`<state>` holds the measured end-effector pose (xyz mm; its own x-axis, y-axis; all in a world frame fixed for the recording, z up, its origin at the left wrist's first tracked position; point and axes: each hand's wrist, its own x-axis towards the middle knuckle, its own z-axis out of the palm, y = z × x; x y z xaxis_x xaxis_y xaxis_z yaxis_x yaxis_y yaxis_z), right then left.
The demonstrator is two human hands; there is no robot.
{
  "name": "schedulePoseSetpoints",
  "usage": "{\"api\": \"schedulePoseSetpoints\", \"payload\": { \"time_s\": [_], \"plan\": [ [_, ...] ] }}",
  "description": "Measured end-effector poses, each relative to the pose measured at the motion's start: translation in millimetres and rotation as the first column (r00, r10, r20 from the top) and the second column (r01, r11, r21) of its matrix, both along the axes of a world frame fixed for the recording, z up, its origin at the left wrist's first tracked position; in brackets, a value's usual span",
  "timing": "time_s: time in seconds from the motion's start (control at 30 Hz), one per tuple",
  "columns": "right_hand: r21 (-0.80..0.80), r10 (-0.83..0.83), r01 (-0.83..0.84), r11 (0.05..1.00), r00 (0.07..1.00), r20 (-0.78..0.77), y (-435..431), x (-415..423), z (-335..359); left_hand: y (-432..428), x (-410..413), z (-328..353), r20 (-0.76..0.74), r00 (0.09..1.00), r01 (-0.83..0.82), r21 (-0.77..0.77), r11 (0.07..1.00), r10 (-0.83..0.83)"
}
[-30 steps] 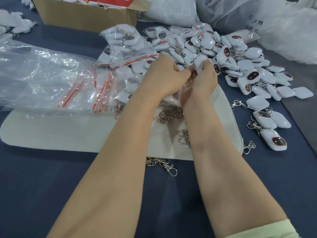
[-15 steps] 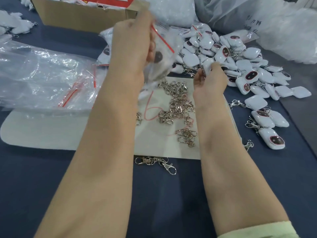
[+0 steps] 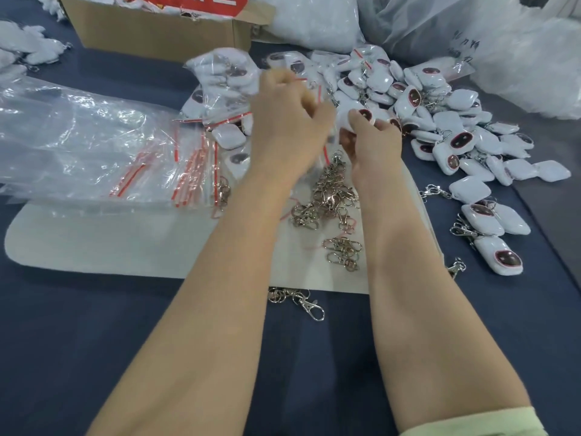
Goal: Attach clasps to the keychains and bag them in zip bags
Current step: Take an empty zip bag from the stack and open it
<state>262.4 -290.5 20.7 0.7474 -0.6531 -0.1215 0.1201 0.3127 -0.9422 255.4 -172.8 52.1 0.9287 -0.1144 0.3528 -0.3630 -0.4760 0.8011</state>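
The dark blue surface fills the view under your arms. At your left a big crumpled clear plastic sack lies across it, overlapping the far edge of a pale felt mat that runs from left to right in front of you. A cardboard box stands at the far edge, with white plastic sacks heaped to its right.

The loose keychains, white with dark red faces, are piled at your far right and trail down towards you off the mat. Filled zip bags sit just beyond your left hand, and empty zip bags with red seal strips lie at the mouth of the clear sack.

The heap of metal clasps rests on the mat between your forearms.

Your left hand is curled, gripping a clear zip bag whose red strip shows just below it; the hand is blurred. Your right hand, close beside it, pinches one white keychain between thumb and fingers, above the clasp heap.

One lone clasp lies on the bare surface just off the mat's near edge.
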Motion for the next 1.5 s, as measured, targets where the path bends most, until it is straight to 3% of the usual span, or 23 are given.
{"api": "schedulePoseSetpoints", "payload": {
  "time_s": [0.13,0.33,0.5,0.6,0.73,0.87,1.17,1.37,1.5],
  "plan": [
    [-0.055,0.003,-0.001,0.999,0.999,0.033,-5.3,-1.7,-2.8,-18.0,-4.0,-21.0,0.001,0.995,0.099,0.190,0.977,-0.101],
    [0.104,-0.005,-0.003,0.995,0.997,0.077,-6.2,-2.8,-2.5,-26.4,-10.4,-36.5,0.159,0.987,-0.036,0.397,0.917,-0.030],
    [-0.097,0.024,-0.022,0.995,0.999,0.023,-2.8,-4.4,-6.0,-13.9,0.6,-40.3,0.135,0.987,-0.135,0.404,0.905,0.087],
    [-0.264,0.050,-0.052,0.963,0.999,-0.015,-1.2,-4.0,-8.1,-10.5,3.8,-41.1,0.114,0.989,-0.132,0.393,0.910,0.095],
    [-0.362,0.054,-0.074,0.929,0.997,-0.063,1.9,-0.8,-10.8,-13.1,4.1,-43.3,0.109,0.990,-0.129,0.392,0.911,0.094],
    [-0.379,0.102,-0.146,0.914,0.986,-0.133,7.0,1.0,-10.0,-12.8,5.1,-45.4,0.123,0.988,-0.137,0.378,0.916,0.097],
    [-0.355,0.232,-0.207,0.912,0.972,0.029,3.9,0.3,-11.7,-14.3,6.5,-48.2,0.160,0.981,-0.160,0.370,0.915,0.107],
    [-0.277,0.240,-0.230,0.933,0.971,0.002,6.9,0.8,-10.7,-14.5,7.5,-49.0,0.167,0.980,-0.162,0.363,0.918,0.107],
    [-0.363,0.212,-0.210,0.908,0.977,-0.035,5.9,-2.9,-9.8,-13.8,7.3,-48.7,0.154,0.982,-0.158,0.350,0.923,0.109]
  ]
}}
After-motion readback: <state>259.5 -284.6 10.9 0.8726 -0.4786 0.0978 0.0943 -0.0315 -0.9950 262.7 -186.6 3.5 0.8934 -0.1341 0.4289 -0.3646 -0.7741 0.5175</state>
